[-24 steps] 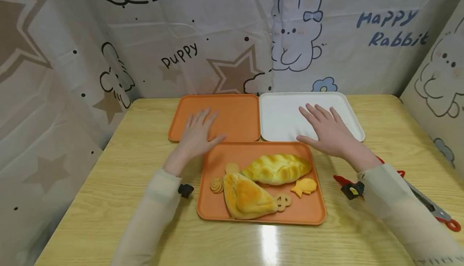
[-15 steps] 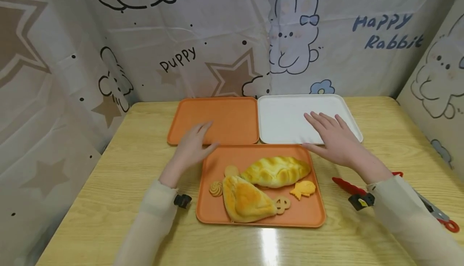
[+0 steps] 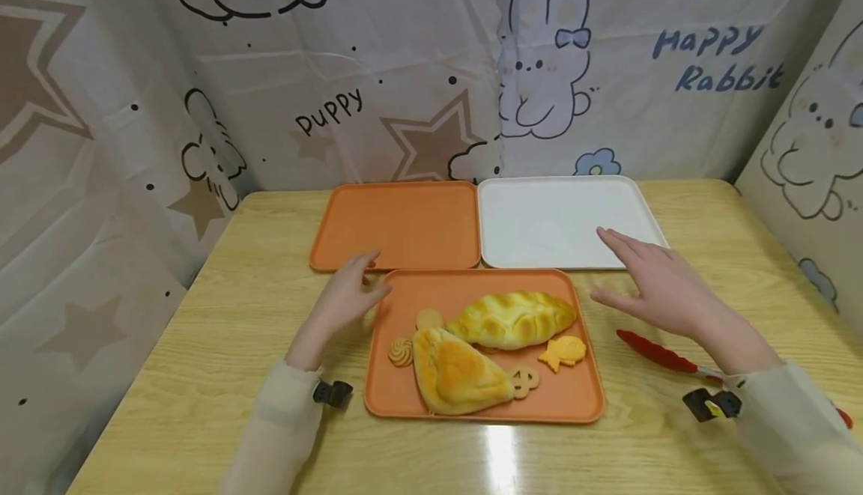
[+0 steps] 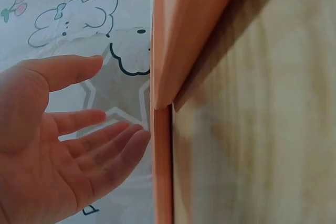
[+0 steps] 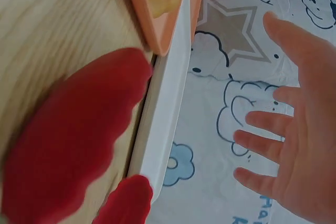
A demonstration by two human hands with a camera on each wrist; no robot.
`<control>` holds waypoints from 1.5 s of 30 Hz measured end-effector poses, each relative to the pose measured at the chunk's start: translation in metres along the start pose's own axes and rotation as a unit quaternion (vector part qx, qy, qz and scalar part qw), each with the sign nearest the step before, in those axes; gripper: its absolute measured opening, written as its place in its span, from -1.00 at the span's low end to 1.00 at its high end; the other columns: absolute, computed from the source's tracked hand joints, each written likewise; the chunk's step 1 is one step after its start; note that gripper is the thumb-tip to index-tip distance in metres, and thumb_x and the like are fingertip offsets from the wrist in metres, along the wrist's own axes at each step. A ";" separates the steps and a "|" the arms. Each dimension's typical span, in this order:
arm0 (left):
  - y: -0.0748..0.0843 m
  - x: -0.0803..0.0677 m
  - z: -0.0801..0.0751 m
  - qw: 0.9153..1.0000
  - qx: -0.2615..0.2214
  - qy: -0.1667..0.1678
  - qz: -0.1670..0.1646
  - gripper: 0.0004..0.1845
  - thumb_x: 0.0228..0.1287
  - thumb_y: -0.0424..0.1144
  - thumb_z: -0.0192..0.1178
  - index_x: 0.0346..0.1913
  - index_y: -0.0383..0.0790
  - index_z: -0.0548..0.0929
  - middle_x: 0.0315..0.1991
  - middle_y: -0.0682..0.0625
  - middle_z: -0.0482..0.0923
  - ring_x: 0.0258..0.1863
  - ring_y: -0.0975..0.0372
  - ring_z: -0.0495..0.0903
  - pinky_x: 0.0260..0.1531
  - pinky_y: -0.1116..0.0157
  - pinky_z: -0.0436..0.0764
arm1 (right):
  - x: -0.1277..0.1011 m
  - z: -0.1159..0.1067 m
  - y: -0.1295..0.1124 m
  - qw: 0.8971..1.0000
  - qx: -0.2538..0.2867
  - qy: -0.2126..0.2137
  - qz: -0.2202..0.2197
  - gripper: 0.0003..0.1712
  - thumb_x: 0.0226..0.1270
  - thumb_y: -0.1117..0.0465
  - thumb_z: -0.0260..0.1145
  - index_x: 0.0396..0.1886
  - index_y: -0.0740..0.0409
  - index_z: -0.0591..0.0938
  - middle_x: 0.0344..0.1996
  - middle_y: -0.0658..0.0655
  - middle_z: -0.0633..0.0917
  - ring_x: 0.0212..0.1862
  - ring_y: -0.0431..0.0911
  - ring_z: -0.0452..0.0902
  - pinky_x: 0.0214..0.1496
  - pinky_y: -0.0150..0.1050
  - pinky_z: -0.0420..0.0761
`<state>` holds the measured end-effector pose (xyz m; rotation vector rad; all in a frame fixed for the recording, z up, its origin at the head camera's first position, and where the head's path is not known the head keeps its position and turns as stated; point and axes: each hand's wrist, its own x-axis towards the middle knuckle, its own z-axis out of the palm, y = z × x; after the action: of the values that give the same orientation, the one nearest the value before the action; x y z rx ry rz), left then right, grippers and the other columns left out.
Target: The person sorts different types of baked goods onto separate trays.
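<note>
The left hand (image 3: pixel 344 299) hovers with relaxed, spread fingers, holding nothing, just beside the near orange tray (image 3: pixel 580 398), at its far left corner. That tray lies between the two hands and carries two breads (image 3: pixel 512 318) and small cookies (image 3: pixel 565 350). The right hand (image 3: pixel 657 285) is also open and empty, fingers straight, over the table (image 3: pixel 202 345) at the white tray (image 3: pixel 539 218)'s near right corner. Red tongs (image 3: pixel 657 356) lie just under the right wrist. A bare orange tray (image 3: pixel 404 222) lies just beyond the left hand.

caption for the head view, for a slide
Open left hand and right hand hover beside an orange tray of pastries, red tongs nearby.
</note>
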<state>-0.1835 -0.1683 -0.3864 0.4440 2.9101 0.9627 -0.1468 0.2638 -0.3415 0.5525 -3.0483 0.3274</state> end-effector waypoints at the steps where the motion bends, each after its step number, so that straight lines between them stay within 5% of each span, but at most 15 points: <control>1: -0.001 -0.001 0.000 1.000 -0.007 -0.003 -0.005 -0.29 0.21 -0.04 0.14 0.34 -0.29 0.18 0.17 -0.24 0.32 -0.02 -0.03 0.47 -0.10 0.06 0.50 | -0.003 0.001 0.002 1.000 0.004 -0.003 0.004 0.04 0.09 -0.34 0.16 0.45 -0.03 -0.04 0.32 0.29 0.22 0.27 0.24 0.14 0.21 0.24 0.06; 9: -0.010 -0.005 0.007 0.998 -0.015 -0.050 -0.034 -0.32 0.20 -0.13 0.17 0.31 -0.36 0.21 0.07 -0.27 0.42 -0.13 0.03 0.51 -0.17 0.11 0.50 | -0.022 0.003 0.020 1.000 0.006 -0.019 0.020 0.07 0.07 -0.32 0.20 0.44 0.05 -0.02 0.19 0.37 0.38 0.17 0.27 0.26 0.16 0.27 0.08; 17: -0.012 -0.009 0.010 0.991 -0.090 -0.091 -0.042 -0.34 0.12 -0.34 0.20 0.26 -0.49 0.22 -0.09 -0.29 0.40 -0.65 0.23 0.44 -0.57 0.31 0.50 | -0.041 0.004 0.041 0.998 -0.004 -0.043 0.036 0.19 -0.06 -0.41 0.23 0.41 0.19 0.05 0.18 0.43 0.36 0.13 0.35 0.27 0.06 0.28 0.24; 23: -0.017 -0.010 0.012 0.988 -0.109 -0.109 -0.024 -0.34 0.05 -0.43 0.22 0.24 -0.51 0.25 -0.15 -0.27 0.35 -0.59 0.27 0.45 -0.60 0.34 0.52 | -0.055 0.007 0.055 0.994 0.016 -0.080 0.077 0.44 -0.31 -0.54 0.24 0.41 0.29 -0.02 0.21 0.48 0.27 0.16 0.38 0.18 0.04 0.31 0.22; 31: -0.014 -0.011 0.011 0.982 -0.142 -0.119 -0.042 -0.33 0.06 -0.51 0.18 0.27 -0.52 0.19 -0.12 -0.29 0.32 -0.45 0.20 0.47 -0.55 0.32 0.58 | -0.077 0.017 0.081 0.991 0.026 -0.100 0.086 0.69 -0.60 -0.50 0.40 0.40 0.35 -0.20 0.18 0.59 0.17 0.12 0.44 0.12 0.01 0.34 0.21; 40: -0.016 -0.011 0.013 0.977 -0.166 -0.135 -0.026 -0.53 0.08 -0.53 0.11 0.12 -0.52 0.37 -0.19 -0.28 0.29 -0.51 0.21 0.48 -0.57 0.31 0.59 | -0.093 0.029 0.098 0.986 -0.003 -0.130 0.107 0.75 -0.66 -0.54 0.36 0.39 0.35 -0.30 0.12 0.62 0.19 0.04 0.49 0.16 -0.16 0.37 0.30; 45: -0.016 -0.012 0.012 0.977 -0.164 -0.134 -0.023 -0.47 0.07 -0.53 0.10 0.17 -0.55 0.32 -0.19 -0.29 0.29 -0.53 0.22 0.46 -0.57 0.30 0.59 | -0.097 0.033 0.103 0.984 0.045 -0.133 0.111 0.73 -0.55 -0.36 0.48 0.37 0.32 -0.42 0.10 0.67 0.11 0.04 0.51 0.11 -0.15 0.36 0.29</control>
<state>-0.1748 -0.1768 -0.4056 0.4429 2.4520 1.2392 -0.0913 0.3843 -0.4006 0.2786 -3.3776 0.4321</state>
